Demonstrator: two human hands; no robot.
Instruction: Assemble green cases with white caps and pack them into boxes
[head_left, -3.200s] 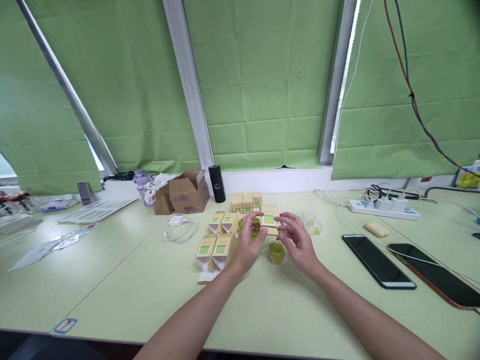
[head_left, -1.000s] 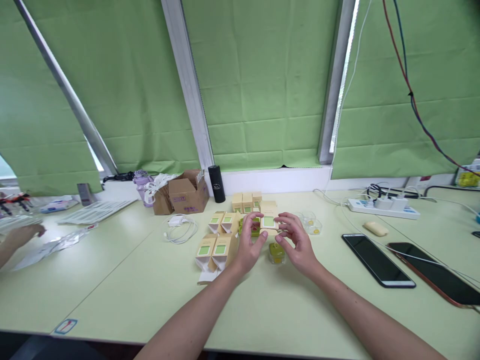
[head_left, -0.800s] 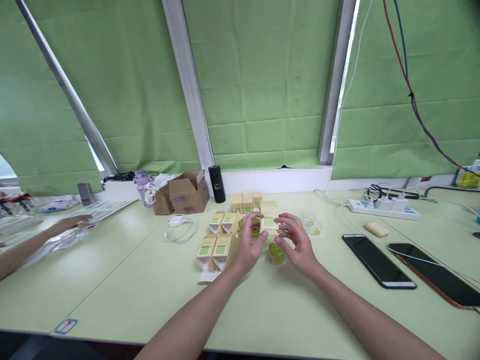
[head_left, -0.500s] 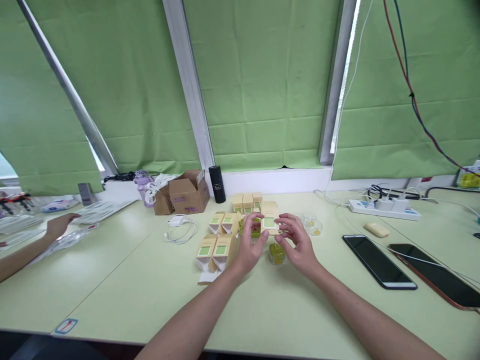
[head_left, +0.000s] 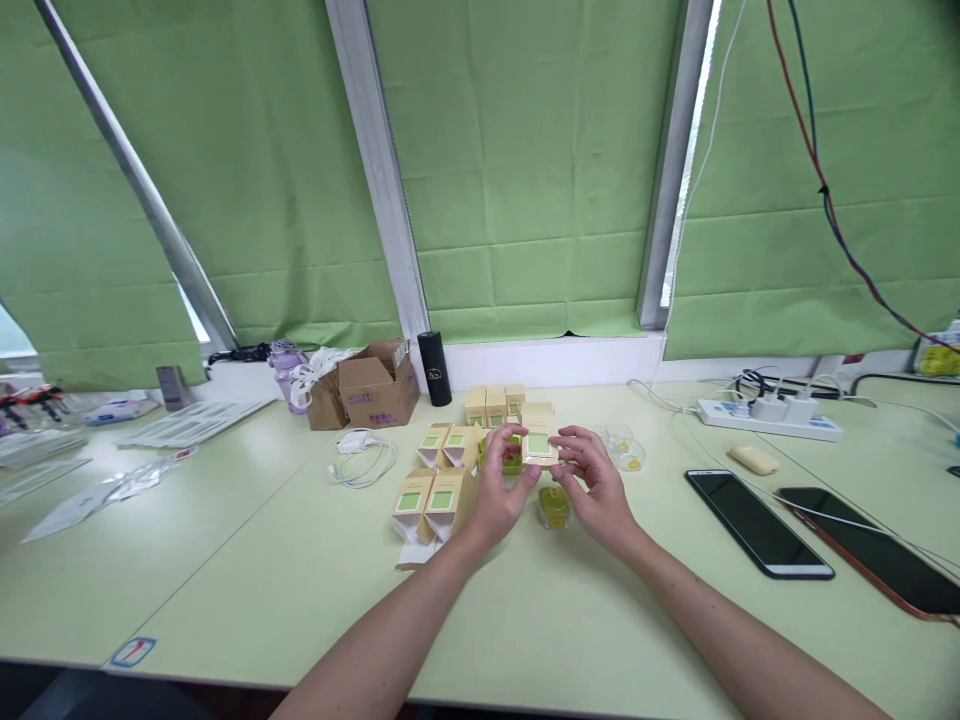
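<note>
Between the fingertips of both hands, at the middle of the table [head_left: 262,580], was a small tan box [head_left: 538,445] with a green label. The left hand [head_left: 501,490] held its left side, thumb at the near edge; the right hand [head_left: 596,490] held the other side, fingers bent and fairly spread, thumb low (whether the base touched the table could not be told).

Just below, between the two wrists, stood a green-topped jar [head_left: 555,508]. A green tub [head_left: 511,460] showed partly behind the left fingers. Left of that hand lay four more boxes [head_left: 412,492] in two pairs, the near pair with white flaps out. Three others [head_left: 495,403] stood in a row behind. Clear cups [head_left: 622,447] sat beyond the right fingers.

Farther right lay two phones, one black [head_left: 757,525] and one orange-edged [head_left: 870,545], with a cream case [head_left: 754,459] and a power strip [head_left: 712,412] behind them. Farther left lay a coiled charger [head_left: 355,440], near an open carton [head_left: 373,390] and a black flask [head_left: 433,368].
</note>
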